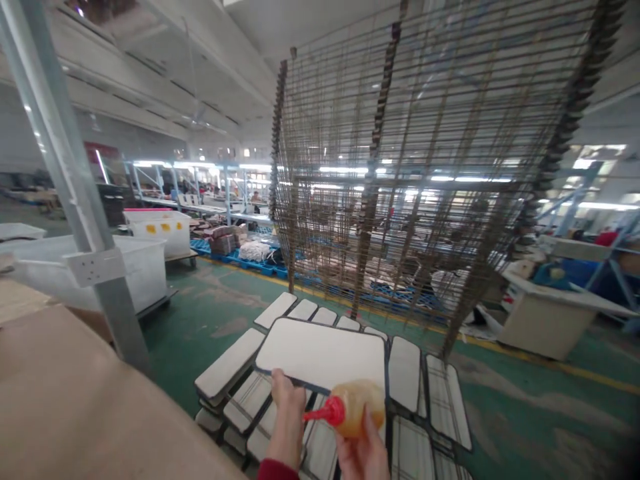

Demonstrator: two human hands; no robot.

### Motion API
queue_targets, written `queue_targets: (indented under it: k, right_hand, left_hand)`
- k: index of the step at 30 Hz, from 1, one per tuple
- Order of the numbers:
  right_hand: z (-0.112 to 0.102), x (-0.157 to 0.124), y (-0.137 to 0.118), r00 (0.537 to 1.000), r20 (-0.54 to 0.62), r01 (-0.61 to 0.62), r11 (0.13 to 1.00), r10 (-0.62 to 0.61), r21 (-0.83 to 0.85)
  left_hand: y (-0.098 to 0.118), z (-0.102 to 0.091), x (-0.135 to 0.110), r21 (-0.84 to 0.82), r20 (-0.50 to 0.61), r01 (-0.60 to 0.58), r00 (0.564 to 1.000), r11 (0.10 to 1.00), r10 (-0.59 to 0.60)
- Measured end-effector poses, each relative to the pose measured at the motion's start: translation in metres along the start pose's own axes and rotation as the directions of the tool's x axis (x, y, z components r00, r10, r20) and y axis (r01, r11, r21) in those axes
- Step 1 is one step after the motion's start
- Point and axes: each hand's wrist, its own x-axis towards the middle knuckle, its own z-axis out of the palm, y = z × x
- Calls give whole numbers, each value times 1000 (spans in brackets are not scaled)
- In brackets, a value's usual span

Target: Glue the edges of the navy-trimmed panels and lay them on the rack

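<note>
One bottle [354, 407], amber with a red nozzle [327, 411], is over the near right corner of the white panel [323, 350], its tip pointing to the left. The right hand [363, 450] is wrapped around the bottle from the near side. The left hand [289, 403] grips the panel's near edge toward the left, its fingers partly hidden. Smaller pieces [405, 373], pale with dark rims, lie around and below the panel; whether it rests on them, I cannot tell. Beyond the panel stands a tall wire rack [370, 180]. Left of the panel are a metal post [123, 320] and, farther off, two white bins [145, 270]. Well to the panel's right is a bench [545, 323].
</note>
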Motion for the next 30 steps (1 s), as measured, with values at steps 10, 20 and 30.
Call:
queue_targets:
  k: [10,20,30]
  right_hand:
    - [-29,5,-53,981,-194,39,993,-17,108]
    - [-30,-17,-66,966,-253,-55,998,59,25]
    - [-39,-22,-53,969,-203,-134,990,141,50]
  left_hand:
    - [-15,-64,-27,-198,349,379,889,904,-297]
    - [41,-20,-24,355,801,-850,491,389,343]
    - [53,78,-26,221,921,-967,164,128,-353]
